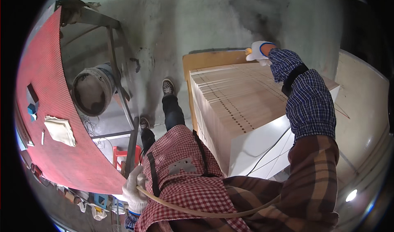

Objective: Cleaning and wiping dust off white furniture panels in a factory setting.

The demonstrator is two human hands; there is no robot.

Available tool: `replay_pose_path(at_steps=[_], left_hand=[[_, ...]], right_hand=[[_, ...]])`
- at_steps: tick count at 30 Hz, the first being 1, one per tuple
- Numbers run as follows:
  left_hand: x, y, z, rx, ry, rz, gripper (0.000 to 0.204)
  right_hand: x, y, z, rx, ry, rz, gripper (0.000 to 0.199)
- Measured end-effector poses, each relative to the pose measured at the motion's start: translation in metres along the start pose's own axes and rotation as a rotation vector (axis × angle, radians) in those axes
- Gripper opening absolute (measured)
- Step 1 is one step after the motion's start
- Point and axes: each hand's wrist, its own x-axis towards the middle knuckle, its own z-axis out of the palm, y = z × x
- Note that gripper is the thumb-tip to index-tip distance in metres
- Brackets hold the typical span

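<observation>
My left hand (135, 189), in a white knit glove, is closed around a beige hose (197, 212). The hose curves across the front of my checked apron toward my right side. At the far edge of a tall stack of pale boards (242, 92) is my right hand (259, 53), also gloved in white, with a blue cuff edge. Its fingers look closed, and a small yellow-orange bit shows at their tips; what it is I cannot make out. Rows of small dark holes run along the top of the stack. A brown board (219, 58) sticks out beyond it.
To the left stands a metal-framed table with a red textured cover (69, 158), bearing a folded cloth (60, 130). Beneath it are a dirty bucket (93, 90) and a red stool (120, 155). A black cord (266, 152) crosses the stack's white near side. A pale panel (361, 104) lies at right.
</observation>
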Motion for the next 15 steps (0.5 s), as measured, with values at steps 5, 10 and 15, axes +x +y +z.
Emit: replay_pose_path(at_steps=[5, 10, 15], left_hand=[[0.010, 0.009, 0.006, 0.062, -0.063, -0.021, 0.038], [0.019, 0.013, 0.010, 0.037, -0.115, 0.021, 0.039], [0.026, 0.023, 0.016, -0.065, -0.167, 0.120, 0.041]], right_hand=[[0.006, 0.061, 0.013, -0.163, 0.026, 0.072, 0.048], [-0.088, 0.122, -0.007, -0.122, -0.200, 0.231, 0.052], [-0.145, 0.223, 0.006, 0.144, -0.512, 0.603, 0.048]])
